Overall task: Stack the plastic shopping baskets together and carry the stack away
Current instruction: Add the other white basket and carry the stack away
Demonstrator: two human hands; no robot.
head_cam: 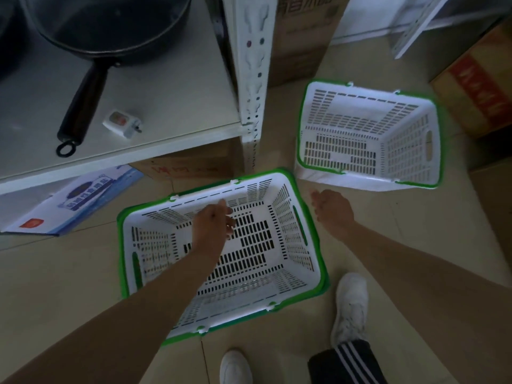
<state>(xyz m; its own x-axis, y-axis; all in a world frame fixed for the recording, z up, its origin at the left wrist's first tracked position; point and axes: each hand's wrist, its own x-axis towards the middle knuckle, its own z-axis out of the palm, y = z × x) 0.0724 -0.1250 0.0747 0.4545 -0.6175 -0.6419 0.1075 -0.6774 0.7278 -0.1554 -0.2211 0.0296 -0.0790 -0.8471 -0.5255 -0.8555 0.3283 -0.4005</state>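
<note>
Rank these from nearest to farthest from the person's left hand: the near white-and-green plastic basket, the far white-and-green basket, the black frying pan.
1. Near white-and-green plastic basket, under the left hand.
2. Far white-and-green basket, to the right.
3. Black frying pan, on the shelf, upper left.

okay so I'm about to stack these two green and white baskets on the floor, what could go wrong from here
1. The far basket sits turned at a different angle from the near basket, so it may jam on the rim unless it is rotated first.
2. Neither the left hand nor the right hand grips anything yet; a one-handed lift by the rim could tip a basket.
3. The shelf post and cardboard boxes crowd the space, so a swung basket might knock them.
</note>
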